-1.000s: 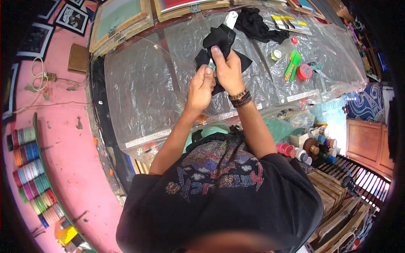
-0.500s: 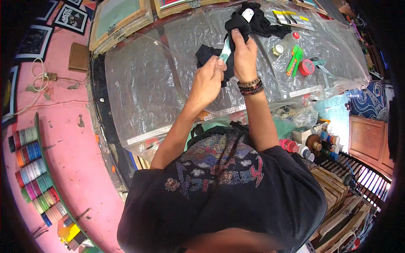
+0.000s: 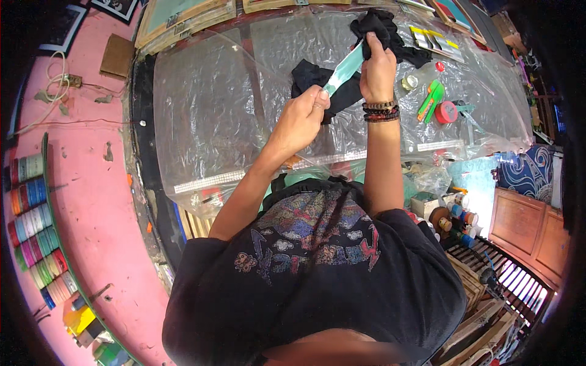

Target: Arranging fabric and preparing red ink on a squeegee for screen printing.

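My left hand (image 3: pixel 300 119) is closed on the lower end of a long, flat, pale teal tool (image 3: pixel 347 66), held diagonally over the plastic-covered table (image 3: pixel 213 110). At the tool's upper end, my right hand (image 3: pixel 378 76) grips a bunched black cloth (image 3: pixel 371 21) that hides that end. Another piece of black cloth (image 3: pixel 305 78) lies beneath the tool. To the right are a small jar (image 3: pixel 410 82), green plastic tools (image 3: pixel 431 101), a red round container (image 3: pixel 447 111) and a row of yellow-edged flat tools (image 3: pixel 434 43).
Wooden-framed screens (image 3: pixel 177 18) line the far table edge. A pink wall on the left bears a rack of colourful spools (image 3: pixel 30 219). At the lower right stand several paint tubs (image 3: pixel 464 219), a slatted wooden structure (image 3: pixel 513 268) and a wooden door (image 3: pixel 525 226).
My hands have moved apart, the right one travelling up and rightward with the cloth. Much more of the pale teal tool now shows between them.
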Action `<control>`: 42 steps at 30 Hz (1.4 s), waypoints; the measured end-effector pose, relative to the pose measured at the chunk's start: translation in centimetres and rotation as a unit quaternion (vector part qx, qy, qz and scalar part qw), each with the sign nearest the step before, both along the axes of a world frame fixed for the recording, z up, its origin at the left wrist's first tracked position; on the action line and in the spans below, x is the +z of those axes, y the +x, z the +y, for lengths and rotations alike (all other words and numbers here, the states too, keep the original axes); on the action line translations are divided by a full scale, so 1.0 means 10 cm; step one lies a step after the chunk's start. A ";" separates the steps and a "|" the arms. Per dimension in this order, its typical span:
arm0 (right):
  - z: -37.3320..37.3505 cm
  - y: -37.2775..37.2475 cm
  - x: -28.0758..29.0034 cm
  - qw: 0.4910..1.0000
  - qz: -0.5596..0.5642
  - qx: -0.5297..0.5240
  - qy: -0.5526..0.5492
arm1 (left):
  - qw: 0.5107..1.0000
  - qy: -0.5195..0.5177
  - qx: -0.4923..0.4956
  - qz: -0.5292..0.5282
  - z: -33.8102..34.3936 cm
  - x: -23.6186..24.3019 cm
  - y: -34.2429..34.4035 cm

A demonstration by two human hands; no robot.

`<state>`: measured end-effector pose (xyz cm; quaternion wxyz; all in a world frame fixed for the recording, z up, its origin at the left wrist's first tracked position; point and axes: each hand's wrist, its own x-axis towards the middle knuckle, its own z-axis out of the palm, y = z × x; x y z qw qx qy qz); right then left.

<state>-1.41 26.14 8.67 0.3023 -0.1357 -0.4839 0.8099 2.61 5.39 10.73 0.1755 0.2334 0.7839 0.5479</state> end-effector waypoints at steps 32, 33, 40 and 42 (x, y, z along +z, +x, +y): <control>0.20 0.16 0.51 0.700 0.000 -0.021 0.714 | 0.978 0.105 0.109 -0.143 -0.71 -0.30 -0.09; 0.15 0.18 0.51 0.710 0.015 -0.026 0.703 | 0.980 0.106 0.101 -0.134 -0.68 -0.28 -0.08; -0.07 0.31 0.31 0.828 -0.117 -0.004 0.548 | 0.910 0.274 0.057 -0.305 -0.58 -0.20 -0.04; -0.15 0.34 0.24 0.921 -0.174 0.091 0.337 | 0.887 0.312 0.053 -0.337 -0.54 -0.20 -0.03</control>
